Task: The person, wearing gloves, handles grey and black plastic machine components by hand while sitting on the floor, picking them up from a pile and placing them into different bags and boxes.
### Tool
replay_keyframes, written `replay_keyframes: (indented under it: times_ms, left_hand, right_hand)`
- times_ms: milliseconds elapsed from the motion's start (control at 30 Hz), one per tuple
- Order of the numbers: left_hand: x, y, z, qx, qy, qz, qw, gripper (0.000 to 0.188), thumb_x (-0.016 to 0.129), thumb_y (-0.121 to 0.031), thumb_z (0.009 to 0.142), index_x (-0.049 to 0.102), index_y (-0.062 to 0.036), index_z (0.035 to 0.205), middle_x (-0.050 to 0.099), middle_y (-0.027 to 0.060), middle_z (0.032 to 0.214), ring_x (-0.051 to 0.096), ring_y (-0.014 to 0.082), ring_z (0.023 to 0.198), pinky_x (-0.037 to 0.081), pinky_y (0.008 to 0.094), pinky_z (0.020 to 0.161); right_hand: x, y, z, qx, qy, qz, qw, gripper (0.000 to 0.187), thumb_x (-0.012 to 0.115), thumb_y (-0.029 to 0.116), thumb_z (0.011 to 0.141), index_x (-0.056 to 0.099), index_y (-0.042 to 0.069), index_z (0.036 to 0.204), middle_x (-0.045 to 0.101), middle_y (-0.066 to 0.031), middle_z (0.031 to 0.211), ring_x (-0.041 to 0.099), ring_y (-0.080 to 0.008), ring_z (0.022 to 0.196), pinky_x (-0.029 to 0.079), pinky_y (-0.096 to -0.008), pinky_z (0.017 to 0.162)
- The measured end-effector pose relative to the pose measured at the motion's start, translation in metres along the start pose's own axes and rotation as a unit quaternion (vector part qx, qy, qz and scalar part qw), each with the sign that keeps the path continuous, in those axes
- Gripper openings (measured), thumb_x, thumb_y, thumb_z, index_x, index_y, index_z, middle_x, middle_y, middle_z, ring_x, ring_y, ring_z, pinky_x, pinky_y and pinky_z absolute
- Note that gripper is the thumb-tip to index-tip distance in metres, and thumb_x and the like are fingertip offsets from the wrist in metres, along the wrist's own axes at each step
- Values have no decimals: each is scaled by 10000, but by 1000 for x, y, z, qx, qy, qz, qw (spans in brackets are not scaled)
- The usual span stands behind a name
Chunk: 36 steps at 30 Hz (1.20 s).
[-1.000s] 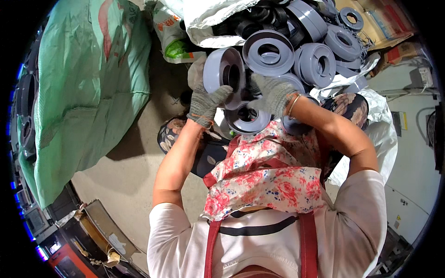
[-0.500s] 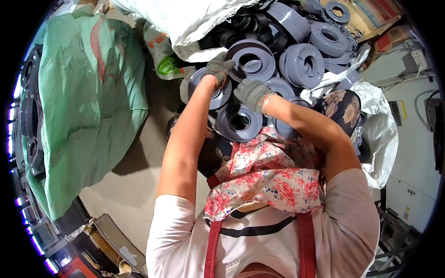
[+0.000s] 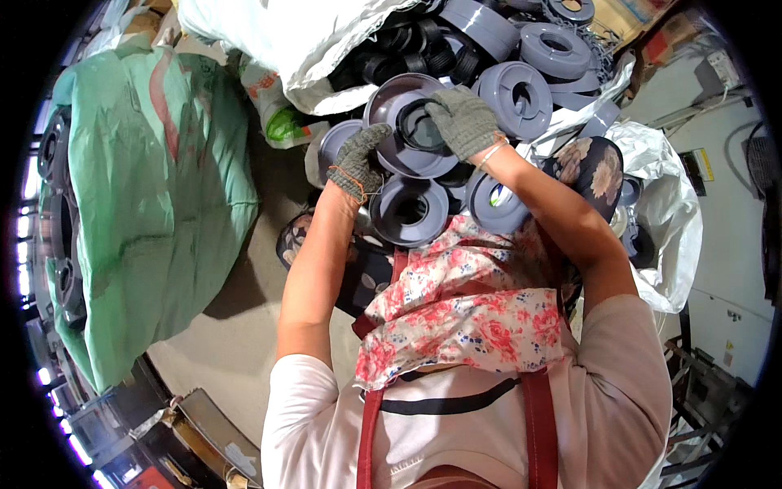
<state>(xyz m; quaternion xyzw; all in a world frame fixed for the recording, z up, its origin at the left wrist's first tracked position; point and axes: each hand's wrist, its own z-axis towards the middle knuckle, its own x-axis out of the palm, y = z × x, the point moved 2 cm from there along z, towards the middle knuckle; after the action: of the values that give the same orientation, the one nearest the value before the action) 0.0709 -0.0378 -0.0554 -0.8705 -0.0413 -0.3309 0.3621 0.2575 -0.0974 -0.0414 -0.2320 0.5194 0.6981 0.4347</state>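
A green woven sack [image 3: 167, 228] stands at left. The gloved left hand [image 3: 360, 163], curled, touches the left rim of a grey flanged plastic cup [image 3: 394, 153]; whether it grips, I cannot tell. In the round cup's upturned mouth sits a black ring [image 3: 404, 134], directly left of the gloved right hand [image 3: 466, 122] and nearer to it, the fingers closed on its right edge. Another grey ring [image 3: 498, 98] lies farther right.

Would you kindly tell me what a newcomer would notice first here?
Probably the bulky green sack on the left. At upper centre, the gloved left hand touches a large grey ring, and the right hand holds a black ring overlapping it. Below, a floral apron stands out.
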Motion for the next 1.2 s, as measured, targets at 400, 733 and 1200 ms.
replay_keyframes:
  times_ms: [400,733,1200]
  left_hand:
    - [3,-10,-41,94,-8,97,991,401,692,-92,715,525,-3,1068,594,127,959,604,247,819,535,381,700]
    - [8,-10,-47,56,-45,60,996,354,675,-60,741,524,-15,1058,601,144,957,627,231,783,553,347,632]
    - [-7,6,-31,48,-17,57,997,391,651,-132,783,510,-54,1139,583,97,1052,586,233,919,514,383,782]
  right_hand:
    - [-12,51,2,-151,240,-60,957,785,671,280,637,341,-42,1273,471,-251,1155,456,-367,1091,349,-393,949]
    - [-10,55,-7,-342,200,-147,906,393,456,143,785,518,151,1173,528,-175,959,528,-304,888,448,-391,742]
    - [-4,34,-4,265,429,259,823,764,706,372,649,380,-17,1220,511,-230,1094,516,-307,1015,413,-408,858]
